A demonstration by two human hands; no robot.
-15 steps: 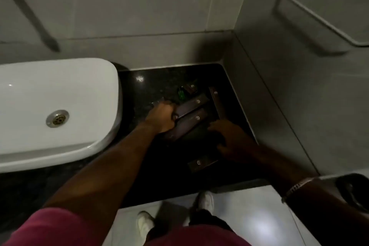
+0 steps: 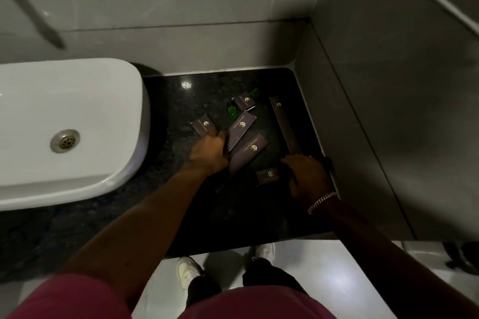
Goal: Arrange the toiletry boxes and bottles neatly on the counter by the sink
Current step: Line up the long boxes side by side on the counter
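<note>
White sink [image 2: 77, 85] left, I see left hand [image 2: 210, 150] curled against two slanted brown boxes [image 2: 242, 128] mid-bench [image 2: 181, 101], green bottle [image 2: 232, 111] behind, right hand [image 2: 308, 176] spread flat near small box [image 2: 268, 175]; grip unclear.

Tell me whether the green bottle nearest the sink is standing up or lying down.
Lying down. The green bottle lies on its side on the dark counter, its black cap pointing away toward the wall.

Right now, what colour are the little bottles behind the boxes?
Green, translucent: one bottle left of the small box, another behind it. Head view.
</note>
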